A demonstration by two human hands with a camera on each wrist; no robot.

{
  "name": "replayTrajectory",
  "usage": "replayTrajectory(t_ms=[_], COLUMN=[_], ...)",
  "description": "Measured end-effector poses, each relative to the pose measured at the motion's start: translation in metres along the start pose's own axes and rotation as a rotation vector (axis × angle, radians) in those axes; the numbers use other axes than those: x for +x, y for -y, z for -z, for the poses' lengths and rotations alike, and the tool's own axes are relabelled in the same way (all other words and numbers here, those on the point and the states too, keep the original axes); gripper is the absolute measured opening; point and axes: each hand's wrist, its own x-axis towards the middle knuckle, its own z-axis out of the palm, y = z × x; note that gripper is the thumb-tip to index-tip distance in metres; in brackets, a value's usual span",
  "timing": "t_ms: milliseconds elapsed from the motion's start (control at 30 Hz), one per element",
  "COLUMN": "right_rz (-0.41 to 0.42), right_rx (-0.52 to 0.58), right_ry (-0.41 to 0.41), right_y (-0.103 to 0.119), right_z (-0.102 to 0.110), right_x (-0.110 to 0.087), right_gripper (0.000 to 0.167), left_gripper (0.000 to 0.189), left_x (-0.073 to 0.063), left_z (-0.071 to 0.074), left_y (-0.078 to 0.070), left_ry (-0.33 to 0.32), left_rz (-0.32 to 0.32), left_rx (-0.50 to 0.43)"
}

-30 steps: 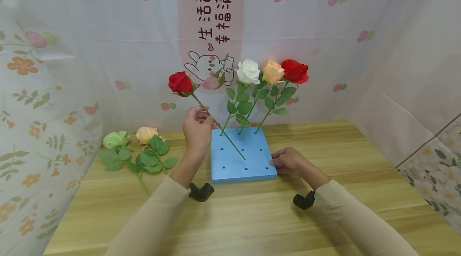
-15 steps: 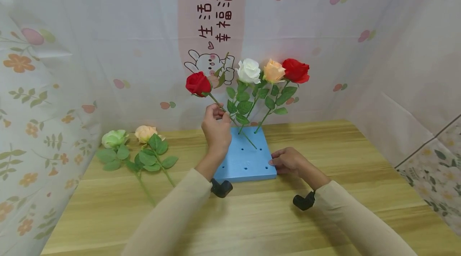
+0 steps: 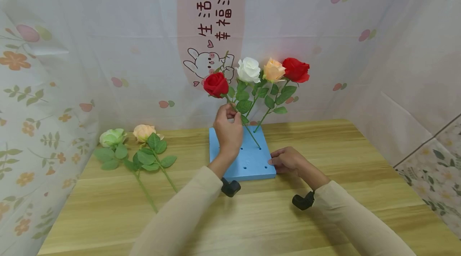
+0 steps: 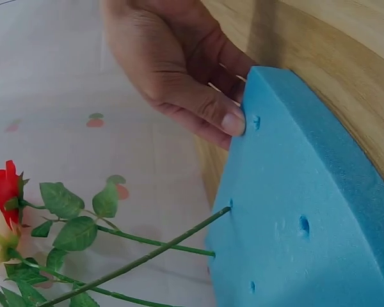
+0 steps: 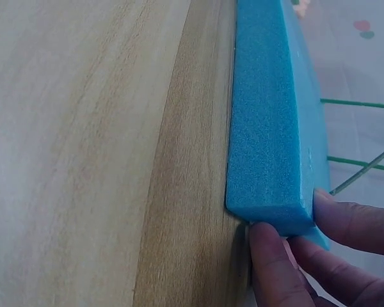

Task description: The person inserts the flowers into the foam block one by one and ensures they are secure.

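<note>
My left hand (image 3: 229,132) pinches the stem of a red rose (image 3: 216,85), whose bloom leans to the left. The lower end of that stem (image 4: 160,249) meets a hole in the middle row of the blue foam board (image 3: 256,161), toward its right side. With thumb on top and fingers at the side, my right hand (image 3: 287,160) grips the board's right edge near the front corner, seen closely in the right wrist view. A white rose (image 3: 248,70), a peach rose (image 3: 274,70) and another red rose (image 3: 296,70) stand in the board's back row.
On the wooden table (image 3: 252,220), a pale green rose (image 3: 113,138) and a peach rose (image 3: 144,133) lie at the left, stems toward the front. A printed white cloth (image 3: 144,48) hangs behind the table.
My left hand has carried the red rose to the right, and its stem end has moved from over the board's middle to the right hole of the middle row. The right hand stays put.
</note>
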Motion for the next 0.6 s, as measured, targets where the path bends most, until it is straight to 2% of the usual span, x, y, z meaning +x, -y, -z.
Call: replayTrajectory(t_ms=[100, 367, 600], right_rz=[-0.006, -0.005, -0.012], right_rx=[0.007, 0.027, 0.026], right_ry=[-0.002, 0.001, -0.002], right_y=[0.0004, 0.0009, 0.0002], right_z=[-0.0001, 0.0002, -0.0004], right_x=[0.0004, 0.0013, 0.0035], right_gripper=[0.047, 0.046, 0.047], left_gripper=[0.020, 0.019, 0.018], left_x=[-0.0016, -0.0065, -0.0098], left_z=[-0.0021, -0.0057, -0.0076], left_y=[0.0000, -0.0047, -0.0057], left_ry=[0.005, 0.038, 0.068], left_rz=[-0.034, -0.169, -0.196], left_rx=[-0.004, 0.058, 0.067])
